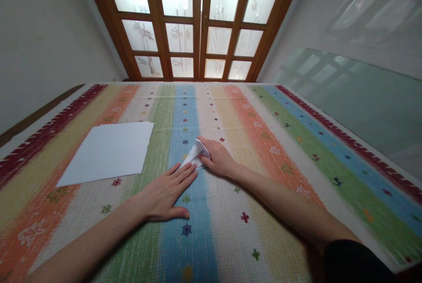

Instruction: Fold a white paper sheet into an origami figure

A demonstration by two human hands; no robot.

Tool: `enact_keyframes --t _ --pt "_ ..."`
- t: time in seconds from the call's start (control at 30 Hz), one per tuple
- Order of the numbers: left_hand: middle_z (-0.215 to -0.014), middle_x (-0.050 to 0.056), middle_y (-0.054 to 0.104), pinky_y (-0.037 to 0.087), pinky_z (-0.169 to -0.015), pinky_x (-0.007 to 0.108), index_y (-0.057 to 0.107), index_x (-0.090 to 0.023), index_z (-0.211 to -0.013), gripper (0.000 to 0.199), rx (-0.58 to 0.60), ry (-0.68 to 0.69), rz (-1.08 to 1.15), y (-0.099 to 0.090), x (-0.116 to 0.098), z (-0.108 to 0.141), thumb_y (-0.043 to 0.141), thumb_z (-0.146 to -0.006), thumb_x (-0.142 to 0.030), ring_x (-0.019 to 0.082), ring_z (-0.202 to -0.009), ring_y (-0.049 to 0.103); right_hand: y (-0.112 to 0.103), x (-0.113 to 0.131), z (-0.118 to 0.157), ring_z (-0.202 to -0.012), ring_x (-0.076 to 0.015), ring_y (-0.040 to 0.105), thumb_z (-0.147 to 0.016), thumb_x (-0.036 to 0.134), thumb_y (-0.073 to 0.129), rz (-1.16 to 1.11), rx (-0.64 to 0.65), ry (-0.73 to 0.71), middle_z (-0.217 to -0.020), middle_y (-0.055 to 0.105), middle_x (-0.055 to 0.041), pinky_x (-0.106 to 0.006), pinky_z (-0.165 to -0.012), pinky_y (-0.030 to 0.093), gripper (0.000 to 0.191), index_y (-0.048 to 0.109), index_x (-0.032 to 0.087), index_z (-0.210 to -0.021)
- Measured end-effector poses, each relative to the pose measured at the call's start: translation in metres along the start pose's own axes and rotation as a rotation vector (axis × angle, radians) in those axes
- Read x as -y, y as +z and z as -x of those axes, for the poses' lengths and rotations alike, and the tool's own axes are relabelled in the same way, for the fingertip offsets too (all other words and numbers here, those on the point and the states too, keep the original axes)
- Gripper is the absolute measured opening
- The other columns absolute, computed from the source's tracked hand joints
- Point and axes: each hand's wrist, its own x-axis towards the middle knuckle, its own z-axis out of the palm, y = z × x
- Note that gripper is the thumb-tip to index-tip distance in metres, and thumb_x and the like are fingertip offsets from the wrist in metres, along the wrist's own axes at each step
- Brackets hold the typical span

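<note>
A small folded piece of white paper [193, 152] lies on the striped tablecloth in the middle. My left hand [169, 192] rests flat, its fingers stretched out over the near left edge of the paper and its thumb apart on the cloth. From the right, my right hand [216, 156] grips the paper's right side, with the thumb on the near side and the fingers beyond it. Part of the paper is curled up in that grip. The rest of it is hidden under my left fingers.
Flat white sheets [108, 153] lie on the tablecloth [263, 168] to the left. Beyond the table's far edge stand wooden doors [200, 23] with glass panes. A wall and a pale glass panel [356, 94] border the right side.
</note>
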Motion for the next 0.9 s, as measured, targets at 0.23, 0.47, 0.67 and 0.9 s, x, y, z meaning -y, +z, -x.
enact_keyframes --t 0.23,0.47,0.67,0.9 --pt "-0.135 0.019 0.055 0.029 -0.107 0.049 0.034 -0.008 -0.147 0.097 -0.099 -0.086 -0.058 -0.006 -0.009 -0.023 0.028 -0.083 -0.082 0.034 -0.125 0.048 0.0 0.007 0.0 -0.1 -0.0271 0.055 -0.089 0.027 0.048 0.065 -0.16 0.091 -0.11 0.06 -0.0149 -0.042 -0.091 0.046 0.041 0.053 0.013 -0.128" --pt "-0.134 0.018 0.054 0.03 -0.105 0.049 0.043 -0.01 -0.143 0.09 -0.127 -0.101 -0.103 -0.004 -0.007 -0.034 0.026 -0.087 -0.078 0.035 -0.123 0.046 0.001 0.0 0.008 -0.088 -0.0228 0.059 -0.083 0.024 0.054 -0.06 -0.2 0.031 -0.097 0.066 -0.009 -0.038 -0.083 0.047 0.037 0.055 0.016 -0.119" --pt "-0.155 0.02 0.033 0.009 -0.118 0.049 0.03 -0.007 -0.149 0.093 -0.062 -0.038 -0.083 -0.002 0.001 -0.033 0.021 -0.088 -0.077 0.033 -0.147 0.02 -0.001 0.0 0.009 -0.078 -0.02 0.059 -0.082 0.025 0.057 -0.085 -0.199 0.071 -0.086 0.065 -0.0056 -0.035 -0.077 0.047 0.033 0.057 0.016 -0.114" --pt "-0.157 0.018 0.029 0.013 -0.118 0.047 0.02 -0.013 -0.154 0.096 -0.058 -0.048 -0.008 0.0 0.006 -0.034 0.026 -0.085 -0.081 0.031 -0.147 0.021 -0.016 -0.016 0.011 -0.115 -0.0266 0.055 -0.084 0.04 0.063 -0.15 -0.086 -0.106 -0.124 0.059 -0.0151 -0.046 -0.098 0.043 0.051 0.052 0.018 -0.129"
